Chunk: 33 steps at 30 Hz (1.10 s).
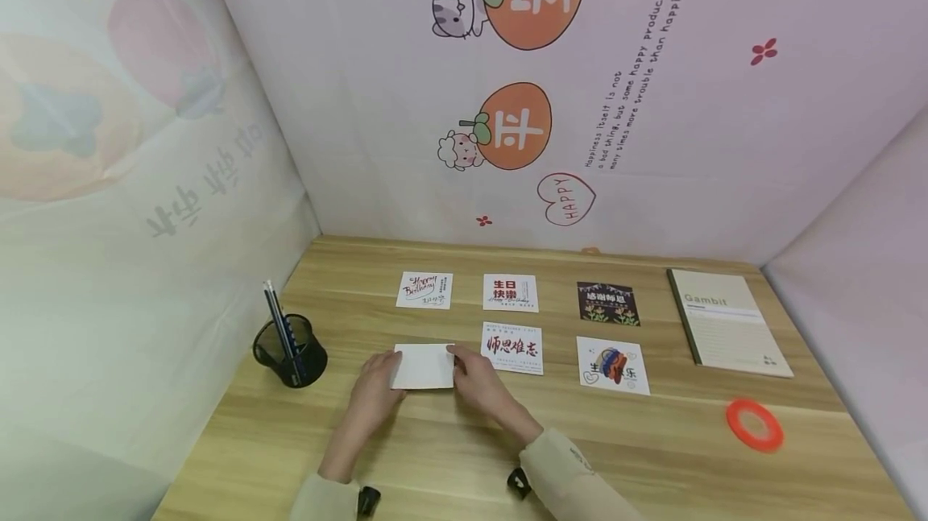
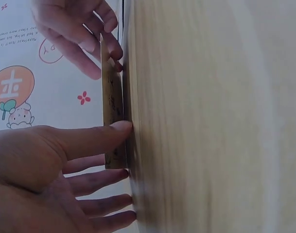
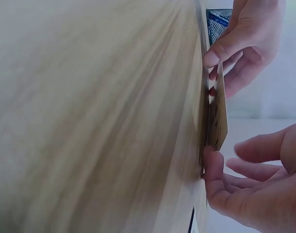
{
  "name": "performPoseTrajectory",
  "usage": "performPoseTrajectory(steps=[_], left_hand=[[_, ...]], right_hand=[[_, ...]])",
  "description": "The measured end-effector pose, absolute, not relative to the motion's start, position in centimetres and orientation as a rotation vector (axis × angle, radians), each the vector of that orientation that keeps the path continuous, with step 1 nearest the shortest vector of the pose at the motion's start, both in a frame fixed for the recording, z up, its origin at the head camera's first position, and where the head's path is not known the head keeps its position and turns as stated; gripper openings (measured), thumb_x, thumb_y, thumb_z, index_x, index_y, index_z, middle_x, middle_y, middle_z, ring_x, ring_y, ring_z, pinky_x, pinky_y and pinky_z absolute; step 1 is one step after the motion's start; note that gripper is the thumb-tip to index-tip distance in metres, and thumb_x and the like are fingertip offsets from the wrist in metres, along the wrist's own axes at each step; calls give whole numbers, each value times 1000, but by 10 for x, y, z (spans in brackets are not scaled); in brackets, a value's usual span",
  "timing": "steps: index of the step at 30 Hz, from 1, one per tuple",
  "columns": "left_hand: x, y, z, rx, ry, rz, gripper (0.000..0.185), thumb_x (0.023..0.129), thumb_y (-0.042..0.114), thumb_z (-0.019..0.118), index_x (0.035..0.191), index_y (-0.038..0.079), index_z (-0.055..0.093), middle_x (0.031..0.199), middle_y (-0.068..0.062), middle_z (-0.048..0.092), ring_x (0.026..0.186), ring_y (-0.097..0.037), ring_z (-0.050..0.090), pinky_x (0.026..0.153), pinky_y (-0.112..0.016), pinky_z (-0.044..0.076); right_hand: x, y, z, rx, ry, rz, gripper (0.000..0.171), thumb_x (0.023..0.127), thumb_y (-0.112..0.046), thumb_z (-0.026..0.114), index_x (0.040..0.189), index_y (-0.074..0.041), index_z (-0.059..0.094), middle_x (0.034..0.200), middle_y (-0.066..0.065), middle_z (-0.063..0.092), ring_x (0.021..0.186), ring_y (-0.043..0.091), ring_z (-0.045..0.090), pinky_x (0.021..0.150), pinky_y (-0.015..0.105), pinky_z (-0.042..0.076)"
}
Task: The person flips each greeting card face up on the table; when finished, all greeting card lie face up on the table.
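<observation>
A small card (image 1: 423, 366), its blank white side up, is between my two hands near the middle of the desk. My left hand (image 1: 375, 386) holds its left end, the thumb along the near side and the fingers around the end. At the right end my right hand (image 1: 478, 380) grips it, a fingertip over the far right corner. In the left wrist view the card (image 2: 113, 102) stands tilted close over the desk, dark writing on its underside. The right wrist view shows curled right fingers (image 3: 218, 182) at the card's end (image 3: 219, 121).
Printed greeting cards lie in rows beyond and to the right, including a red-lettered card (image 1: 512, 348) beside my right hand and a black card (image 1: 607, 303). A mesh pen holder (image 1: 308, 360) with pencils stands left. Right are a notebook (image 1: 732, 324) and a red tape roll (image 1: 739, 431).
</observation>
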<state>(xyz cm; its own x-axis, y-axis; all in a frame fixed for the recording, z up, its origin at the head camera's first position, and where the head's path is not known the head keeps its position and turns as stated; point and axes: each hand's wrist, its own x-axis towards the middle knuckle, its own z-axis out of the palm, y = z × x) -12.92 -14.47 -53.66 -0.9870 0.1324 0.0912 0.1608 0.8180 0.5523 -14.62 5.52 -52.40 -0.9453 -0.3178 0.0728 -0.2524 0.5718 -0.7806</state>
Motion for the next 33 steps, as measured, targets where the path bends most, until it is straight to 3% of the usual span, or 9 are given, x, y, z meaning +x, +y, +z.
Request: performPoseTrajectory(steps=[7, 13, 21, 33], left_hand=[[-128, -150, -535, -248, -2922, -963, 48, 82, -2, 72, 125, -13, 55, 130, -29, 52, 124, -46, 45, 103, -54, 38], [-128, -152, -534, -226, -2902, -1061, 45, 86, 2, 68, 127, -13, 54, 133, -27, 51, 126, -44, 44, 104, -53, 38], [-128, -154, -532, -232, -2826, -1124, 37, 86, -6, 66, 122, -12, 59, 126, -25, 57, 119, -42, 52, 99, -49, 44], [-130, -153, -530, -51, -2709, -1179, 34, 80, -18, 61, 111, -7, 67, 115, -22, 65, 109, -38, 60, 90, -48, 50]], right_hand=[[-145, 61, -528, -639, 2799, -1271, 34, 85, 16, 54, 117, 9, 62, 104, 21, 67, 92, 29, 64, 83, 40, 54], [-144, 66, -529, -714, 2856, -1255, 29, 79, 12, 62, 107, 6, 67, 97, 16, 68, 88, 25, 65, 79, 35, 55], [-145, 69, -528, -624, 2837, -1298, 23, 80, -1, 74, 103, 0, 71, 92, 9, 70, 82, 18, 65, 75, 31, 54], [-145, 71, -529, -650, 2802, -1373, 16, 82, 1, 72, 97, -5, 74, 100, 8, 71, 89, 20, 67, 79, 28, 54]])
